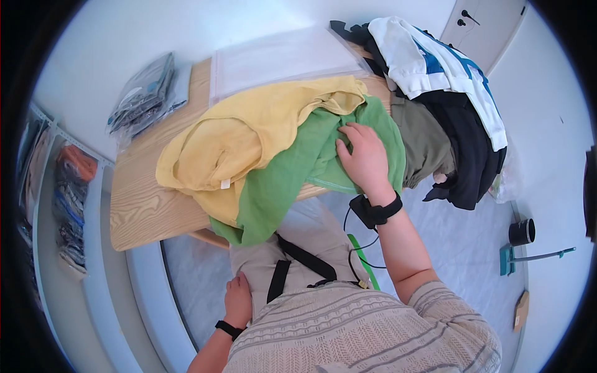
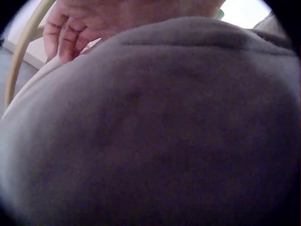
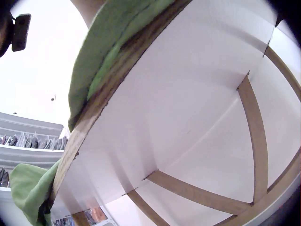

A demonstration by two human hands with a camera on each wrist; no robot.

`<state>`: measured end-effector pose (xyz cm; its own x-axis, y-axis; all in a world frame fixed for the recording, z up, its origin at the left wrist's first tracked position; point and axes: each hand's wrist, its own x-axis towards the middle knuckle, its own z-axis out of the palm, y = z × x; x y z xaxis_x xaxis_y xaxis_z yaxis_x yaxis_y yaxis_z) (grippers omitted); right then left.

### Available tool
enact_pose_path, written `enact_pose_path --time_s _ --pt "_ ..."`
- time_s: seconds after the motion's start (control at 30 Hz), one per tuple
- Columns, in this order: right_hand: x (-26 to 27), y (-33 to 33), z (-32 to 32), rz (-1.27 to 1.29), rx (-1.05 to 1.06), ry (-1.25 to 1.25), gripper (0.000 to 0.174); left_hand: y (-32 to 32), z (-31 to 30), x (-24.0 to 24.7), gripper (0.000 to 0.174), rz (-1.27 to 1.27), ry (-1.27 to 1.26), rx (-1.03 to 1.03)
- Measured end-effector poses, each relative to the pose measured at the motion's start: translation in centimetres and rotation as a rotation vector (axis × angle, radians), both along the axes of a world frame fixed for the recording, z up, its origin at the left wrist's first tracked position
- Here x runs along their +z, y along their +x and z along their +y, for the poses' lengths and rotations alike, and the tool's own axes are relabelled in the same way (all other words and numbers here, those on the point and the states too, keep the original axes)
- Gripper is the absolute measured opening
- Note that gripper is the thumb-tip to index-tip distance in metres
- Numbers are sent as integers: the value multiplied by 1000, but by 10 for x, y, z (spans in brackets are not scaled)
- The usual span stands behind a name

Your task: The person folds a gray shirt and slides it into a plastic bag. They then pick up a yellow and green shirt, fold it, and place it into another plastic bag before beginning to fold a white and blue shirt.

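My right hand [image 1: 365,158] rests on a green garment [image 1: 273,186] spread near the table's front edge, its fingers relaxed over the cloth. Beside and partly over the green one lies a yellow garment [image 1: 217,146], its neckline and a small white label showing. In the right wrist view, green cloth [image 3: 101,61] hangs over the table edge; most of that hand is hidden above it. My left hand [image 1: 238,301] lies on my light trousers at the thigh. Its loosely bent fingers [image 2: 68,40] appear in the left wrist view above the trouser cloth, with nothing in them.
On the wooden table [image 1: 140,199], packed clear bags [image 1: 146,90] lie at the back left, flat clear plastic sleeves [image 1: 280,59] at the back. White-and-blue [image 1: 429,62] and dark clothes [image 1: 463,137] pile at the right. A shelf [image 1: 102,205] stands left.
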<state>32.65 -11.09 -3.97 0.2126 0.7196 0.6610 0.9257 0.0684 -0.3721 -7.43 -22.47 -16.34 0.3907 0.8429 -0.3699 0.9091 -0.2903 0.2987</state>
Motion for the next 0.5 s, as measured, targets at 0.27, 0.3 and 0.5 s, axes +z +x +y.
enact_pose_path --time_s 0.27,0.3,0.5 --pt "2 -1 -2 -5 4 20 22 -28 -2 0 63 -423 95 -93" --pt "2 0 -2 -2 2 14 22 -31 -2 5 63 -420 88 -94" --pt "-3 1 1 -18 -15 -13 24 -39 -12 25 72 -550 -68 -27"
